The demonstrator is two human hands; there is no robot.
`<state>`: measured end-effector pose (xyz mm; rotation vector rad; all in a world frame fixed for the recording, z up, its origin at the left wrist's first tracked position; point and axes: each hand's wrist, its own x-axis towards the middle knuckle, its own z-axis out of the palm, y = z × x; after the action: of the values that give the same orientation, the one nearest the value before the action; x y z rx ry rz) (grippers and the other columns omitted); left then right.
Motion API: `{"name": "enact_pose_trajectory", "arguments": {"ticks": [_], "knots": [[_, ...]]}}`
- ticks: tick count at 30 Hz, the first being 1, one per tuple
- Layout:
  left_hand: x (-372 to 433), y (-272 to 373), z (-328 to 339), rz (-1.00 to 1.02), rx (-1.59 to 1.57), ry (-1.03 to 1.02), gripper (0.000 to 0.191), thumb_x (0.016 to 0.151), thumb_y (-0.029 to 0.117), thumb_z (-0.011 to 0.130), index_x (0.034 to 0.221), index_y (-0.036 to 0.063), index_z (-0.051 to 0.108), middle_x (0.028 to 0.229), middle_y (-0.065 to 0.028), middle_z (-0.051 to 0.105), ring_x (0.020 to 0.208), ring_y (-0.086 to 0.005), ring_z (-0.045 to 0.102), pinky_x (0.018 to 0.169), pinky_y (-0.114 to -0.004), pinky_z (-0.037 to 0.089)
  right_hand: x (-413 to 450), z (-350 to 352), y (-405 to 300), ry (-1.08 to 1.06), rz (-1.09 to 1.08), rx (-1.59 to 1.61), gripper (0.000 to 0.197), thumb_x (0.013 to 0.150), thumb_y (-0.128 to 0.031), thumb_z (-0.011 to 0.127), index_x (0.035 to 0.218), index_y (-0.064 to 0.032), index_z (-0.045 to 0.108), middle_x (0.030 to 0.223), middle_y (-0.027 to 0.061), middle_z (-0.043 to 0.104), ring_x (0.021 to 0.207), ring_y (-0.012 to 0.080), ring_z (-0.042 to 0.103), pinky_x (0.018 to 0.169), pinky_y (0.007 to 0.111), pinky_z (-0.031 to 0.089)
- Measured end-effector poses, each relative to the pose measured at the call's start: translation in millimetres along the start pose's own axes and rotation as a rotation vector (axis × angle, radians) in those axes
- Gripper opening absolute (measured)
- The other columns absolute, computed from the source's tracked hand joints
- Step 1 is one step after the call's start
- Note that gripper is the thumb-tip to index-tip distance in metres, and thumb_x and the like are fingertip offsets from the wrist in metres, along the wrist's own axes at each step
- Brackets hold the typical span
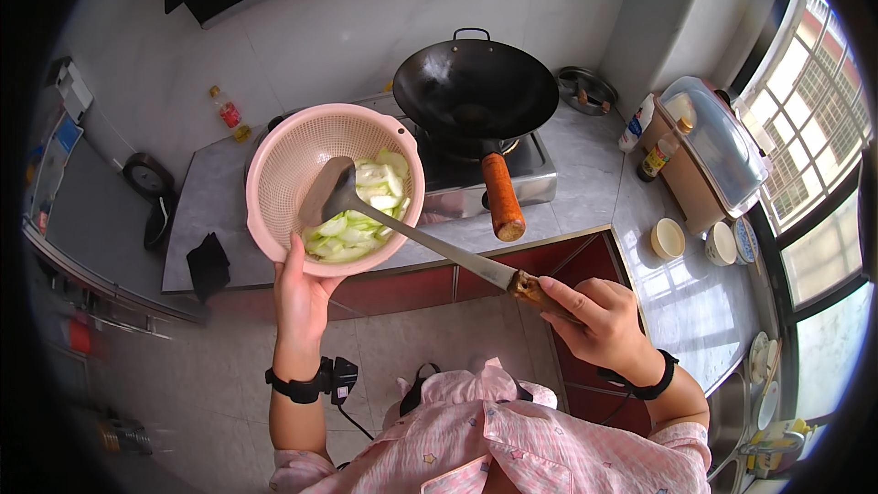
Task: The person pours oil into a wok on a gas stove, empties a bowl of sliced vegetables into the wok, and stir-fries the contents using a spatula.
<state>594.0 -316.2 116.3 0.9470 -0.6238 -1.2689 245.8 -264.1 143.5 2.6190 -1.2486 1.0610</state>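
A pink plastic colander is tilted in my left hand, which grips its near rim. Pale green vegetable slices lie along the right side inside it. My right hand grasps the wooden handle of a metal wok spatula. The spatula's blade reaches into the colander, over the slices and the perforated wall. Beyond the colander to the right, a black wok sits on a gas stove, its wooden handle pointing toward me. No food shows in the wok.
Bottles stand at the back left, beside a black cloth-like item farther forward. On the right counter are a sauce bottle, a lidded storage box and several bowls. A sink lies at lower right.
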Motion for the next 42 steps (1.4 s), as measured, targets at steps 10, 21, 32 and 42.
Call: {"name": "enact_pose_trajectory", "arguments": {"ticks": [10, 21, 32, 42], "knots": [[104.4, 25.2, 76.2, 0.103, 0.341, 0.054, 0.055, 0.099, 0.05, 0.04, 0.133, 0.0067, 0.04, 0.109, -0.0103, 0.058, 0.099, -0.021, 0.064, 0.069, -0.037, 0.061, 22.7, -14.0, 11.5, 0.095, 0.119, -0.059, 0.053, 0.069, -0.007, 0.077, 0.119, -0.0119, 0.065, 0.062, 0.0036, 0.047, 0.05, 0.0198, 0.048, 0.046, 0.033, 0.04], [241.4, -41.5, 179.1, 0.564, 1.284, 0.086, 0.052, 0.099, 0.037, 0.043, 0.147, 0.0378, 0.024, 0.14, -0.026, 0.039, 0.102, -0.0419, 0.063, 0.079, -0.046, 0.056, 48.8, -16.1, 36.7, 0.181, 0.469, -0.238, 0.043, 0.079, -0.016, 0.071, 0.121, -0.0195, 0.064, 0.066, 0.0074, 0.053, 0.054, 0.0273, 0.055, 0.05, 0.038, 0.044], [243.0, -31.4, 190.5, 0.977, 1.448, 0.042, 0.049, 0.097, 0.033, 0.046, 0.142, 0.0444, 0.033, 0.154, -0.0207, 0.016, 0.123, -0.0602, 0.037, 0.089, -0.054, 0.051, 37.0, -20.7, 22.6, 0.027, 0.617, -0.424, 0.041, 0.082, -0.019, 0.067, 0.122, -0.0208, 0.061, 0.073, 0.0119, 0.058, 0.063, 0.0325, 0.059, 0.056, 0.042, 0.047], [207.8, 34.2, 94.7, 0.02, 0.15, -0.078, 0.045, 0.103, 0.034, 0.035, 0.142, 0.0151, 0.024, 0.14, -0.0198, 0.038, 0.123, -0.0383, 0.048, 0.095, -0.058, 0.049, 48.1, -4.2, 46.9, -0.011, 0.604, -0.412, 0.04, 0.081, -0.022, 0.067, 0.12, -0.0241, 0.063, 0.079, 0.0128, 0.063, 0.072, 0.0348, 0.063, 0.063, 0.044, 0.05]]}}
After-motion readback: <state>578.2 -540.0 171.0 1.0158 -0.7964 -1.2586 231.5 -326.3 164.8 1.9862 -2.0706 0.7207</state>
